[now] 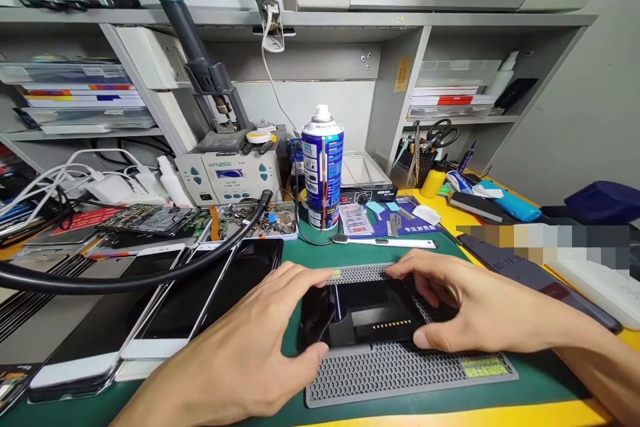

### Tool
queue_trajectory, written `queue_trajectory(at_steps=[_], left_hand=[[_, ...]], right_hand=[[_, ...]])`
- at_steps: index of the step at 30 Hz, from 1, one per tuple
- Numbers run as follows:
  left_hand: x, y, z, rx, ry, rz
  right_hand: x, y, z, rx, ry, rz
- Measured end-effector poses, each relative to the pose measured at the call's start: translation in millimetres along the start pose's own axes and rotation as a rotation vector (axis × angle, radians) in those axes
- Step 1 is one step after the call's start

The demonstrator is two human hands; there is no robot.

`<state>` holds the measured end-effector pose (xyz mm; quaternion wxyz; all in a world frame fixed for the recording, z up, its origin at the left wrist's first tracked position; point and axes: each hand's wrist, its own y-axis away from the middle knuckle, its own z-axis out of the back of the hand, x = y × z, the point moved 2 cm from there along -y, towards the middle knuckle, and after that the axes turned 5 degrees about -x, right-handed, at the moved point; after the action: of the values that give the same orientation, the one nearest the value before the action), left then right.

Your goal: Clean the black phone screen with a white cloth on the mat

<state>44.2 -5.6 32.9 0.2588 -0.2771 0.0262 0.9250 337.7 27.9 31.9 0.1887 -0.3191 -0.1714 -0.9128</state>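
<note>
Head view: left hand's [265,333] fingers bracket the dark phone [363,315] at 9 o'clock, right hand's [465,300] at 3; thumbs spread from forefingers, firm grip can't be told. Phone flat on grey honeycomb mat [385,373], green-topped worktop [545,380]. Placed already; whether taken apart, what's left: unclear. Spray can [323,173] toward 12.

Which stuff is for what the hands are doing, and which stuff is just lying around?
Looks like part of the job:
- the shiny black device between the left hand and right hand
- the grey honeycomb mat under it

Seems just lying around, as neither hand touches it:
- blue spray can
- yellow bottle
</note>
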Motion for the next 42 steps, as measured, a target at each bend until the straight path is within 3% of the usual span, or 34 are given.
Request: queue_trajectory(at_steps=[15, 25, 33, 42], left_hand=[[3, -8, 10, 0.005, 0.127, 0.053], [2, -4, -2, -0.022, 0.051, -0.019], [-1, -5, -5, -0.011, 0.003, -0.037], [-2, -4, -7, -0.008, 0.004, -0.060]], right_hand=[[5, -11, 11, 0.092, -0.518, -0.009], [0, -5, 7, 0.008, -0.157, 0.045], [3, -4, 3, -0.007, -0.043, 0.141], [4, -3, 1, -0.033, -0.002, 0.122]])
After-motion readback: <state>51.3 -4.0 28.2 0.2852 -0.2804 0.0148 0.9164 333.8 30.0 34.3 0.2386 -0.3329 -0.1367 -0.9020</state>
